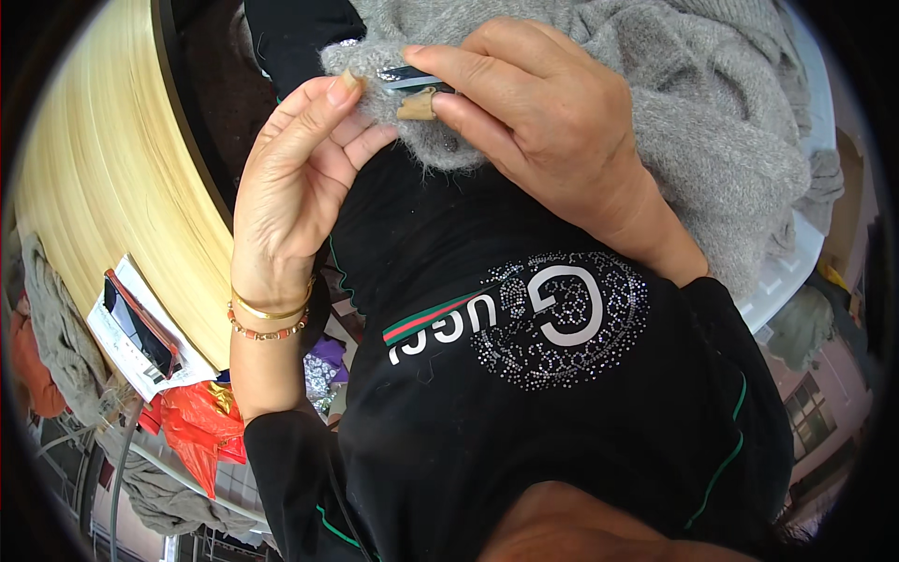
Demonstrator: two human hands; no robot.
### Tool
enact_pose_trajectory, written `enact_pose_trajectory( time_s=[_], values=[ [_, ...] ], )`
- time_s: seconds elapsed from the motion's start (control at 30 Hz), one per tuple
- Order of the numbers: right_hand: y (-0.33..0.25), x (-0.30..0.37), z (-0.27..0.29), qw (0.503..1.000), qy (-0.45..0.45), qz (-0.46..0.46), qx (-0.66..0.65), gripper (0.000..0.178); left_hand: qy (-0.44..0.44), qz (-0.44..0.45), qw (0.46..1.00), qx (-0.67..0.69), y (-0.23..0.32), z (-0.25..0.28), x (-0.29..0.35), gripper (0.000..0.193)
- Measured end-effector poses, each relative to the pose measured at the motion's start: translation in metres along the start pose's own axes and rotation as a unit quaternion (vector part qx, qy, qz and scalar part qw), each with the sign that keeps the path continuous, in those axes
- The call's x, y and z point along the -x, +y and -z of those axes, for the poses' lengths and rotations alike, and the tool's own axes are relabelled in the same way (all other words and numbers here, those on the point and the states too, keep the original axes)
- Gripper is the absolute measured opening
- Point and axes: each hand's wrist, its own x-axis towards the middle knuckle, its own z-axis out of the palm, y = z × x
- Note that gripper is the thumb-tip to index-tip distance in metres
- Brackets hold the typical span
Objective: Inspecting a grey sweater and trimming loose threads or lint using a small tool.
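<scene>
Wood-grain surface (112, 131), at left; papers (192, 367) at its lower edge, red bag (197, 426) just below. Grey knit (712, 122), beyond the surface's right edge, partly over white tub (803, 253). Left hand (304, 159): pinching knit's end. Right hand (552, 112): gripping small bladed tool (407, 82), tips at knit; contact unclear.

The pale wood-grain table (122, 140) bears white paper (195, 365), topped by perhaps a dark wallet (140, 323).
</scene>
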Motion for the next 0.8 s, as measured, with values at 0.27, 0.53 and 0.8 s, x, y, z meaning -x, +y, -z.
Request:
enact_pose_trajectory(
  time_s=[0.27, 0.53, 0.8],
  values=[
    [0.005, -0.009, 0.000, 0.993, 0.095, 0.063, -0.005, 0.031, 0.017, -0.005, 1.000, -0.008, 0.000, -0.002, 0.001, 0.014],
    [0.010, -0.003, -0.006, 0.996, 0.078, 0.049, -0.015, 0.032, 0.009, -0.011, 1.000, 0.000, 0.000, -0.001, 0.001, 0.014],
    [-0.005, 0.005, 0.006, 0.998, 0.008, -0.012, -0.060, 0.036, 0.020, -0.018, 1.000, 0.012, 0.000, 0.000, 0.000, 0.015]
  ],
)
